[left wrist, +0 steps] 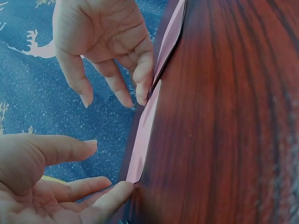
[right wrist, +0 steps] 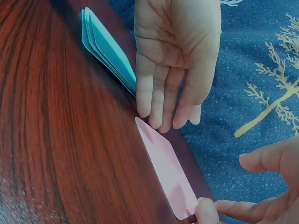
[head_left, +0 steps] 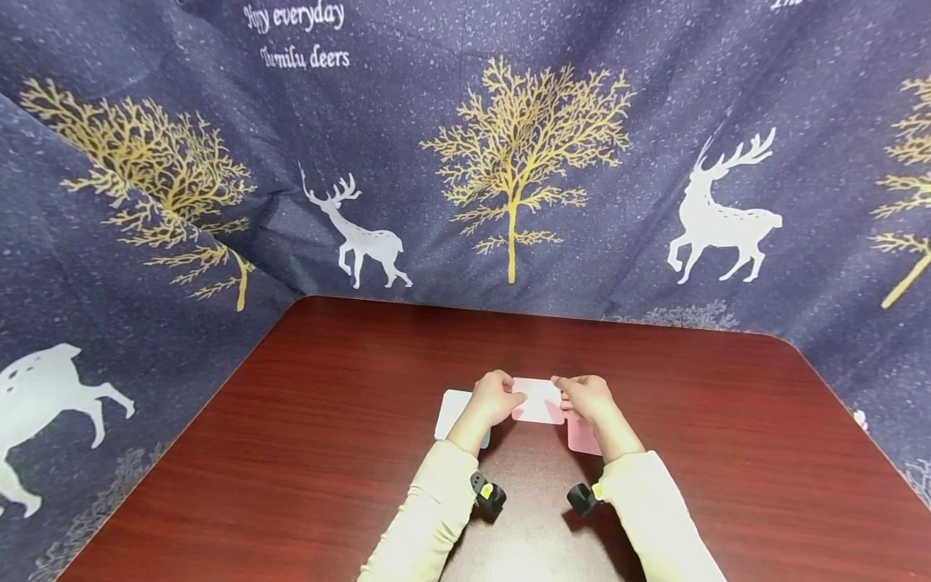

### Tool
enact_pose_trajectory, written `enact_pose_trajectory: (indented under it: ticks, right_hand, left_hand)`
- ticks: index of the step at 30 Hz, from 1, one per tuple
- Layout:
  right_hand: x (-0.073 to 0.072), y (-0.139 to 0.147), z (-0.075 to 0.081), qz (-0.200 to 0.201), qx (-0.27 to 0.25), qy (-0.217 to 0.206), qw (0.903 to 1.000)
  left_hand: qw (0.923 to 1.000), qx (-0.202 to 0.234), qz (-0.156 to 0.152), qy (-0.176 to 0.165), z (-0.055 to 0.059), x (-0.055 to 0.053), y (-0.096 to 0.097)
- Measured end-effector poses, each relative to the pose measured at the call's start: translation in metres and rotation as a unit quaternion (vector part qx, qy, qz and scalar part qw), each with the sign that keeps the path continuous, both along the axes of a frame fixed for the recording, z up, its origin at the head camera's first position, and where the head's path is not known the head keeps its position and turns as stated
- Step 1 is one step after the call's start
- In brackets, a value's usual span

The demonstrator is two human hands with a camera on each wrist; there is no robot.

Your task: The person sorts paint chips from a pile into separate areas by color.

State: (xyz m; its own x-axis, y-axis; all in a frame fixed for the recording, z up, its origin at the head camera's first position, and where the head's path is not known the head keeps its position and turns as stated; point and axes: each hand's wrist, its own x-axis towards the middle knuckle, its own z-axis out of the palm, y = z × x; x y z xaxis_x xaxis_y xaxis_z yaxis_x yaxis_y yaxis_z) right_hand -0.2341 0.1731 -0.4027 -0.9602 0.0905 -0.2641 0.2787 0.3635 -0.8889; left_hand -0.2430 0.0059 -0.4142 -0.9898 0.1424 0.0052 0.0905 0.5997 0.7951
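A pale pink card (head_left: 538, 402) lies on the table between the two hands. My left hand (head_left: 491, 401) touches its left end with the fingertips, and in the left wrist view the thumb stands apart from the card. At the opposite end, the fingers of my right hand (head_left: 587, 399) touch the card's edge, thumb raised in the right wrist view. Partly under the left forearm is a stack of light blue cards (head_left: 452, 411), its layers visible in the right wrist view (right wrist: 105, 44). Near the right wrist lies another pink card or stack (head_left: 583, 437), partly covered by the arm.
The dark red wooden table (head_left: 291, 453) extends around the cards. Behind and to the left hangs a blue cloth (head_left: 582, 242) with white deer and yellow trees. Black wrist devices (head_left: 489, 496) sit at both cuffs.
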Motion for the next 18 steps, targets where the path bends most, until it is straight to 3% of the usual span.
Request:
enact_pose_trajectory:
  ticks: [4, 18]
  right_hand:
    - [0.0005, -0.0012, -0.0006, -0.005, -0.03, -0.006, 0.9995]
    - [-0.0011, -0.0005, -0.0059, -0.01, -0.046, -0.004, 0.9989]
  left_hand:
    - [1.0, -0.001, -0.002, -0.001, 0.001, 0.0009, 0.0004]
    - [0.9999, -0.013, 0.004, 0.007, 0.0026, 0.0019, -0.0004]
